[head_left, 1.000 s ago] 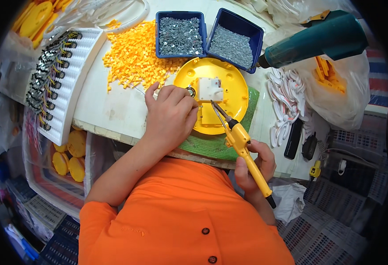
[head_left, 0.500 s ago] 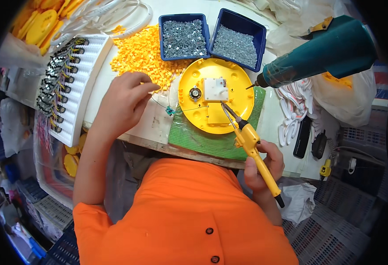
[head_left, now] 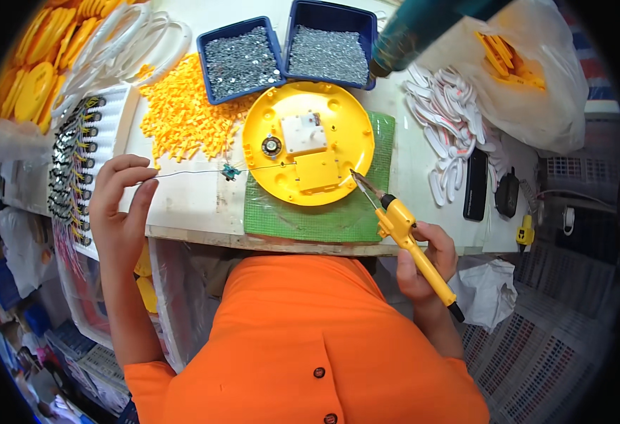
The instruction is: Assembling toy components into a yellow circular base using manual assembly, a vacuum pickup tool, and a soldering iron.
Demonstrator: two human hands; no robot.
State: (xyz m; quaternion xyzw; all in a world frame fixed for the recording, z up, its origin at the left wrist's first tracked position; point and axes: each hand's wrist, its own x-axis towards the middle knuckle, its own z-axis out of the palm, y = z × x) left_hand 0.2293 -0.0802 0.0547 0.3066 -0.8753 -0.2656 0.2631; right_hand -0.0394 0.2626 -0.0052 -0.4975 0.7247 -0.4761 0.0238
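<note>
My left hand (head_left: 121, 205) is at the left, thumb and finger closed on the end of a thin wire (head_left: 191, 172). That wire runs nearly straight to a small green circuit board (head_left: 231, 172), which sits just left of a round yellow plastic housing (head_left: 267, 185). Inside the housing are a white box-shaped part (head_left: 303, 134), a small round black-rimmed part (head_left: 272, 146) and a raised yellow rectangle. My right hand (head_left: 426, 263) grips a yellow soldering iron (head_left: 412, 244), its tip over the housing's lower right side. A green mat (head_left: 366, 219) lies beneath the housing.
Two blue bins (head_left: 373, 42) of small metal parts stand behind the housing. A teal power screwdriver (head_left: 409, 35) hangs at the upper right. Yellow pieces (head_left: 182, 106) are heaped left; a white foam tray (head_left: 115, 127) holds wired parts. White curved pieces (head_left: 444, 127) lie right.
My left hand has moved left, drawing the wire out nearly straight. The iron's tip has shifted away from the white part toward the housing's right side. The whole view has shifted too.
</note>
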